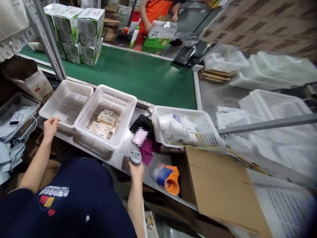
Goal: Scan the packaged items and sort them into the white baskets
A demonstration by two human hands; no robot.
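My left hand (51,128) has its fingers closed on the near rim of a white plastic basket (66,99) with perforated walls. Beside that basket stands a second white basket (126,105), holding several beige flat packs (105,122). In my right hand (136,172) is a grey handheld scanner (135,157), its rounded top face turned up toward me. Just beyond it lie a purple cloth (146,152) and a pink item (140,136), which is blurred out. An orange and blue plastic thing with a round opening (171,181) rests to the right of this hand.
A third white basket (210,132) holds white packs. An open cardboard box (223,188) is at the right. Past the baskets runs a green conveyor belt (138,79) with stacked white-and-green cartons (90,29). Across it, a person in orange (156,11) handles another carton (160,34).
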